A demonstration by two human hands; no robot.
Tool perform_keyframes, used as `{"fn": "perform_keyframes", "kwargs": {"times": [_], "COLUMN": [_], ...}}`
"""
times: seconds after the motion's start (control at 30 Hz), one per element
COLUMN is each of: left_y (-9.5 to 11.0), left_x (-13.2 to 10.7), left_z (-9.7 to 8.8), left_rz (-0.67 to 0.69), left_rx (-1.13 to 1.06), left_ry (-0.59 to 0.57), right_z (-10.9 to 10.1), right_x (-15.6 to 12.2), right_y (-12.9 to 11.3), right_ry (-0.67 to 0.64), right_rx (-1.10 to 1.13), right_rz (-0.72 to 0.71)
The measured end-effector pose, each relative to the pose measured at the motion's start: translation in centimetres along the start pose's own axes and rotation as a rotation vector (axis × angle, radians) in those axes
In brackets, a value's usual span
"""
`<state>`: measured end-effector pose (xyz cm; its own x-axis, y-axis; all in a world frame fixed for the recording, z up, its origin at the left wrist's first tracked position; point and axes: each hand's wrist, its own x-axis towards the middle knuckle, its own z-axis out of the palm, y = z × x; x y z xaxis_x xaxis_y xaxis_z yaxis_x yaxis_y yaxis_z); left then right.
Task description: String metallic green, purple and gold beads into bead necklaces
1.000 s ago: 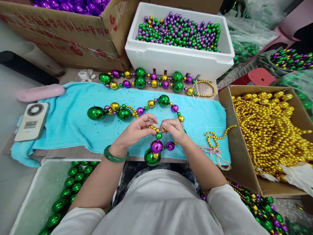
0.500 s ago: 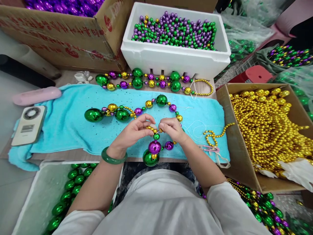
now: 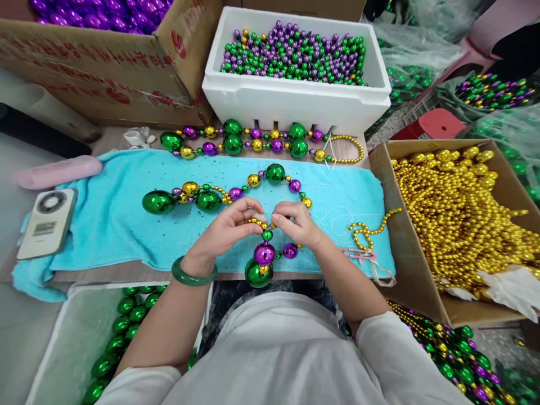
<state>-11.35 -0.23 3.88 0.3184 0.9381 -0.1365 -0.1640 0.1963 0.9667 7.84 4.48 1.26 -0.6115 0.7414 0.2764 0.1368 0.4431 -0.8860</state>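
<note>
On the turquoise towel [image 3: 113, 225] lies a bead necklace [image 3: 264, 254] of green, purple and gold balls, looped behind and around my hands. My left hand [image 3: 234, 225] pinches its short run of small gold beads between thumb and fingers; a bit of white shows at the fingertips. Close beside it, my right hand [image 3: 298, 224] is closed in a pinch at the same spot, where a speck of gold shows under the thumb. Just below the fingertips hang a small green bead, a purple ball and a large green ball [image 3: 259, 272] at the table's front edge.
A finished-looking necklace [image 3: 233, 144] lies behind the towel. Beyond it stands a white foam box [image 3: 295, 104] of small beads. At right are a carton [image 3: 407, 270] of gold strands, thin thread and pink snips [image 3: 360, 254]. A phone-like device [image 3: 46, 222] sits left.
The whole view has shifted slightly. Both hands keep nearly the same pinch on the necklace, with only slight finger movement.
</note>
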Motion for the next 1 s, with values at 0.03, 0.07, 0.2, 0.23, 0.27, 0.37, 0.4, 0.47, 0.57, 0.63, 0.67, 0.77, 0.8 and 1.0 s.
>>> {"fn": "perform_keyframes", "kwargs": {"times": [0.03,0.07,0.2,0.23,0.27,0.37,0.4,0.47,0.57,0.63,0.67,0.77,0.8,1.0], "left_y": [0.1,0.1,0.4,0.5,0.4,0.0,-0.2,-0.4,-0.1,0.5,0.8,1.8,2.3,9.0], "left_x": [0.0,0.0,0.0,0.0,0.1,0.7,1.0,1.4,1.7,1.5,1.3,0.5,0.1,-1.5], "left_z": [0.0,0.1,0.0,0.0,-0.1,0.1,0.4,1.0,2.2,2.4,2.2,-0.1,-1.1,-3.8], "left_rz": [0.001,-0.001,0.002,0.009,0.011,-0.006,-0.016,-0.026,-0.003,0.014,0.01,-0.02,-0.029,0.12], "left_rx": [0.012,0.023,0.08,0.107,0.141,0.244,0.261,0.261,0.192,0.161,0.177,0.368,0.46,0.73], "left_ry": [0.005,0.011,0.04,0.048,0.059,0.096,0.106,0.125,0.125,0.1,0.072,-0.059,-0.102,0.11], "right_z": [-0.2,-0.5,-3.2,-4.2,-5.3,-7.8,-8.1,-7.5,-4.2,-2.0,-1.4,-2.3,-3.3,-6.6], "right_x": [0.0,-0.1,-0.9,-1.3,-1.7,-2.9,-3.1,-3.2,-2.3,-1.2,-0.6,1.2,1.6,-4.6], "right_y": [-0.1,0.0,1.1,1.7,2.3,3.7,3.8,3.3,0.7,-1.4,-2.5,-5.1,-5.8,-6.8], "right_ry": [0.008,0.017,0.148,0.202,0.256,0.335,0.356,0.377,0.196,-0.023,-0.102,-0.17,-0.144,0.272], "right_rx": [-0.003,0.004,-0.077,-0.18,-0.312,-0.679,-0.725,-0.628,-0.117,0.116,0.149,0.132,0.136,0.086], "right_rz": [0.011,0.029,0.199,0.283,0.382,0.611,0.612,0.504,0.3,0.264,0.284,0.376,0.384,0.396]}}
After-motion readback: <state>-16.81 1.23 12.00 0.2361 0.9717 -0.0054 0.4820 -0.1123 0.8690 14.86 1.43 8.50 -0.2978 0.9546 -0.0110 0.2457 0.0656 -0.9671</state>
